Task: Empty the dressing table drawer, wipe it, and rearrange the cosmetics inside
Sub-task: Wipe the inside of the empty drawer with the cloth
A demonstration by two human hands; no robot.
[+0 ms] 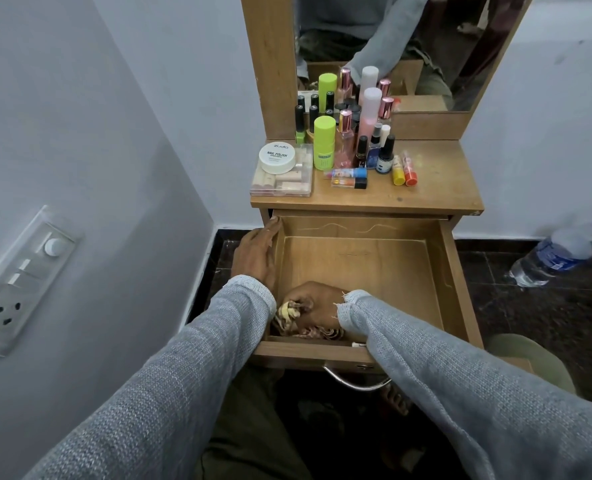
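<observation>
Right hand [317, 308] clamped on bunched cloth [289, 315], fingers curled round it, at near-left corner of drawer [455, 271] floor. Left hand [256, 252] rests flat on left drawer wall, fingers straight. Unwiped floor lies fwd and right of cloth; nothing obstructs. Cosmetics [343, 147] stand on tabletop [436, 181] above, well apart. Water bottle [557, 254] on floor, right.

Both arms in grey sleeves are reaching forward, forearms close together. Left hand [255, 252] is lying flat, fingers extended. Right hand [317, 306] is curling its fingers tight, gripping, knuckles up, wrist bent leftward.
</observation>
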